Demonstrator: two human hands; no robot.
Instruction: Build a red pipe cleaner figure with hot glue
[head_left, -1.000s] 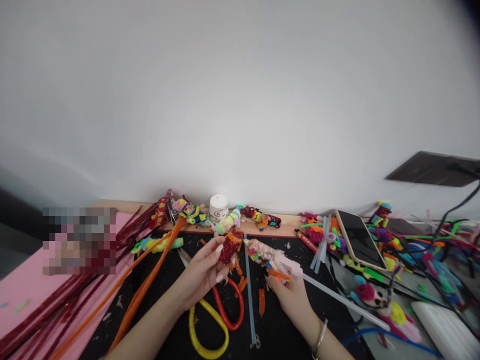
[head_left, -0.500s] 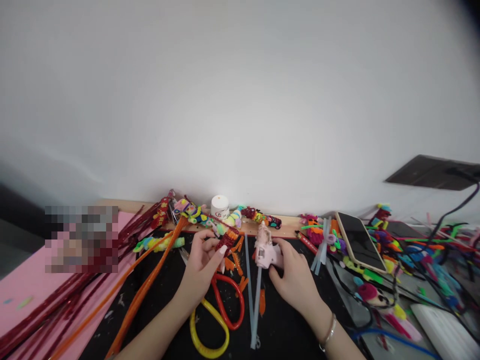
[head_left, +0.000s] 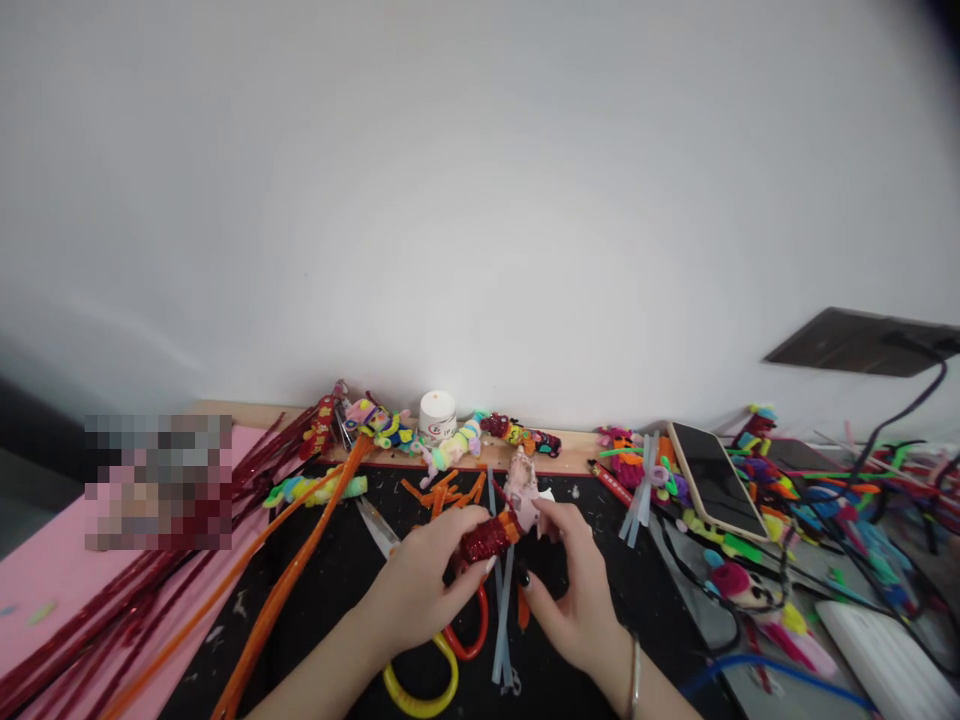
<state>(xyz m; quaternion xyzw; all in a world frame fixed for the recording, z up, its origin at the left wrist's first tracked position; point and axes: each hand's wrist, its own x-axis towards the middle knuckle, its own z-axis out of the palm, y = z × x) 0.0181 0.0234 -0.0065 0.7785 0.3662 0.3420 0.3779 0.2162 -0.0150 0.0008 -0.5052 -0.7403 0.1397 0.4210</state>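
1. Left hand point(head_left: 424, 585) pinches a red glittery piece point(head_left: 486, 540) over the counter point(head_left: 330, 560).
2. Right hand point(head_left: 577, 590) grips a pink glue gun point(head_left: 523, 490), touching the piece at its one o'clock.
3. Scissors point(head_left: 420, 693) lie at six o'clock, partly under the hands.

**White wall over a wooden worktable**

A bare white wall point(head_left: 480, 200) fills most of the view, lit softly and evenly, with a faint grey shadow band low on its left side. At far right a dark rectangular panel point(head_left: 862, 342) sits against the wall, and a black cable point(head_left: 911, 410) drops from it. Along the foot of the wall runs the edge of a wooden table point(head_left: 577, 462); a black mat point(head_left: 330, 560) covers its middle, a pink sheet point(head_left: 45, 570) its left part
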